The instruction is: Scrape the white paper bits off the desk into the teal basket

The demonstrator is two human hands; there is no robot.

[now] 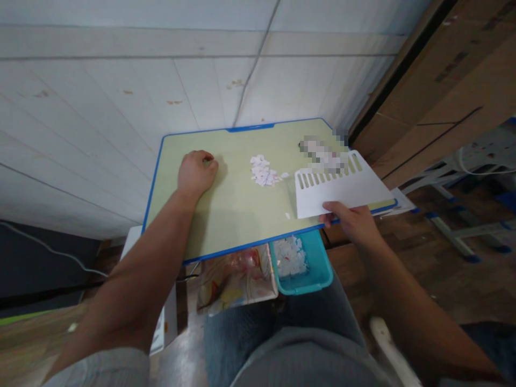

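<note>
Right hand (350, 220) has a white slotted card (342, 194) pinched by its near edge — that's over the right side of the surface (237, 215), near a little pile of white scraps (262, 173). Left hand (197, 173) is curled up, can't tell if it's gripping anything. Turquoise bin (320, 263) below holds more scraps (289, 257).
</note>
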